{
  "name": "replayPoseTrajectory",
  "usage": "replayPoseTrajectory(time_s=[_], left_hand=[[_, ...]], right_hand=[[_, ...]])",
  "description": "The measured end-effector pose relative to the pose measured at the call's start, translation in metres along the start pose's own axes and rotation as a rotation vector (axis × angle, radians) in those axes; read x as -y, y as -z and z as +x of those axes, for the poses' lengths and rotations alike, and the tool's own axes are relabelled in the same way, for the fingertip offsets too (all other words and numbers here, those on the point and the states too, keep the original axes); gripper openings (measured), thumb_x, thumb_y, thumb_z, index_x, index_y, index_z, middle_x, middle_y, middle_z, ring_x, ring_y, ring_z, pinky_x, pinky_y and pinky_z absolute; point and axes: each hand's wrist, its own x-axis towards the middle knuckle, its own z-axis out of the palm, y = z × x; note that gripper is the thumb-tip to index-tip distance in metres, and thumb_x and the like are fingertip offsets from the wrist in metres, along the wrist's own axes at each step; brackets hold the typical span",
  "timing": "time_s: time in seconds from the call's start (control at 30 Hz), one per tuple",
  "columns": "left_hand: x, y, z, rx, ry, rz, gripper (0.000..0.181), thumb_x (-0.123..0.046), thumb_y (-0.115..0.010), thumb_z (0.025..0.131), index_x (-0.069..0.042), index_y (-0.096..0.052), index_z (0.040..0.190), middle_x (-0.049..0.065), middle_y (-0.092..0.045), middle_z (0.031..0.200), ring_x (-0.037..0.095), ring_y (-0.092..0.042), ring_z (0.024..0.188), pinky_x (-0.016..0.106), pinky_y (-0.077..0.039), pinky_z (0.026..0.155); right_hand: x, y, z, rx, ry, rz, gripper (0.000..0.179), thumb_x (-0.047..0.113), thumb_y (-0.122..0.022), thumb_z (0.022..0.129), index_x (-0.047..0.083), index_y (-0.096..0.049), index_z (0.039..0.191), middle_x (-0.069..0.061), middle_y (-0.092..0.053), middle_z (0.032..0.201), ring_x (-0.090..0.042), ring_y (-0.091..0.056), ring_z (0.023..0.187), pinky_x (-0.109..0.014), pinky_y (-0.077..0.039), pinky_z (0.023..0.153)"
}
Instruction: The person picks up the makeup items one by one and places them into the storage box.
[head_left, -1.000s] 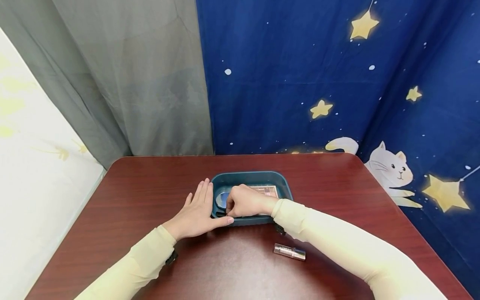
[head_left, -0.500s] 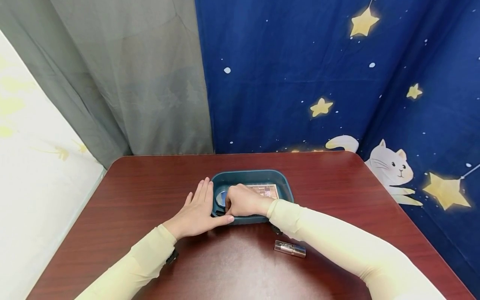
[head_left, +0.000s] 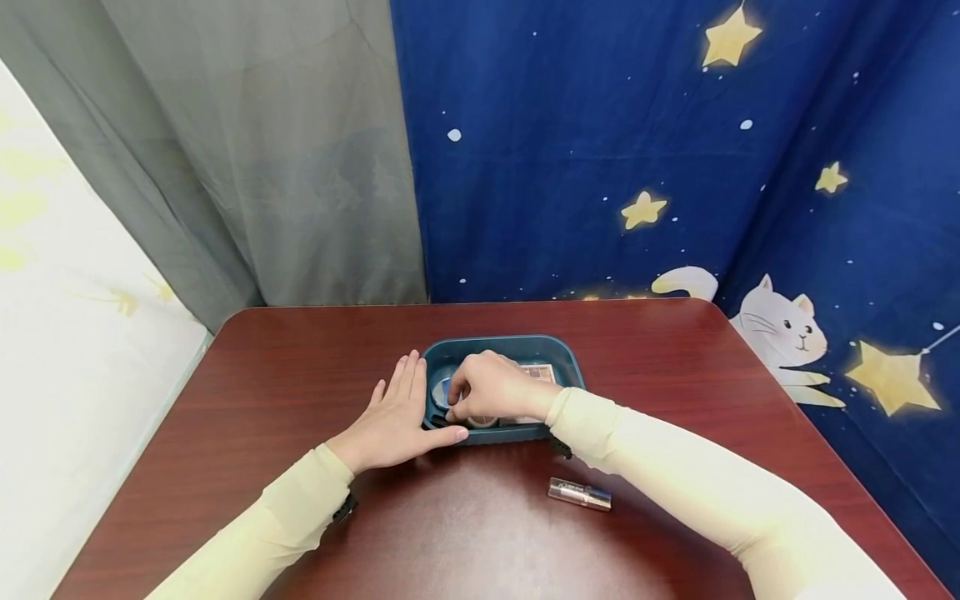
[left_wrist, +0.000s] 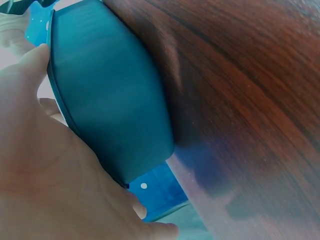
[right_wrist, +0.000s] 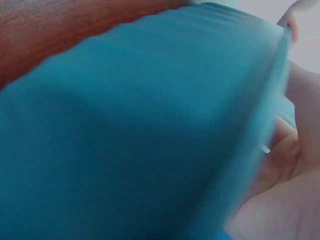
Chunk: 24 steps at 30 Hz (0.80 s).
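A dark teal plastic bin point(head_left: 502, 339) stands on the table. My left hand point(head_left: 390, 423) lies along its left end, fingers straight and thumb across the near corner; the left wrist view shows the palm against the bin's rim point(left_wrist: 75, 129). Reaching inside, my right hand point(head_left: 498, 386) has bent fingers, its fingertips low at the left end beside a small dark item point(head_left: 438, 420). I cannot tell whether they pinch it. A round, shiny blue-silver item point(head_left: 440, 393) lies by those fingers. Under the hand shows a round item point(head_left: 482, 422), and a palette of small squares point(head_left: 542, 372) is partly covered.
A small clear and silver tube point(head_left: 579, 494), like a lipstick, lies on the reddish-brown table point(head_left: 465, 533) in front of the bin. Behind the table's far edge hang a grey curtain point(head_left: 315, 167) and a blue star-patterned curtain point(head_left: 555, 167).
My right hand has risen slightly and its thumb and forefinger stand farther apart, revealing the round item beneath it. The left hand stays against the bin.
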Motion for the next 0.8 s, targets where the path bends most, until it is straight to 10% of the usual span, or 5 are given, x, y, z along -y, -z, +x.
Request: replayPoseTrajectory(time_s=[0.6,0.8], left_hand=[[0.002,0.001,-0.001,0.018,0.006,-0.009,0.132,-0.091,-0.046,0.077,0.001,0.0,0.16,0.015,0.009,0.167,0.035,0.005,0.153,0.067,-0.011,0.114],[0.001,-0.001,0.001,0.006,-0.003,0.005,0.132,-0.091,-0.047,0.077,0.003,-0.002,0.159,0.017,0.008,0.167,0.036,0.004,0.153,0.067,-0.012,0.114]], right_hand=[[0.0,0.017,-0.024,-0.025,0.024,-0.034,0.034,0.031,-0.077,0.088,0.021,-0.076,0.12,0.008,-0.073,0.108,-0.015,-0.068,0.098,-0.031,-0.054,0.075],[0.002,0.032,-0.046,-0.141,0.049,-0.125,0.027,0.03,-0.077,0.087,0.027,-0.077,0.114,0.015,-0.068,0.1,-0.003,-0.06,0.081,-0.025,-0.05,0.067]])
